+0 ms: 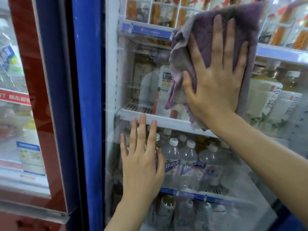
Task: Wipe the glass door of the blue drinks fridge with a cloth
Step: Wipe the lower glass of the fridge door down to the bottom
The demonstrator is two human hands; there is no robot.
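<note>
Glass door (126,90), smooth, right hand (215,84) flat on cloth (208,30) (purple, fuzzy)

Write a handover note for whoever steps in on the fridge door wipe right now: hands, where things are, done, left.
Right hand: flat, fingers spread, presses the purple cloth against the glass door of the blue drinks fridge, upper part of the pane.
Left hand: bare, fingers straight, rests flat on the glass lower down, near the blue frame.
Door is closed; bottles on the shelves behind it.
Done: wiping is under way high on the door; how much is already covered cannot be told.
Left: the lower glass looks hazy, so probably work down and across it, then along the frame edge.
</note>
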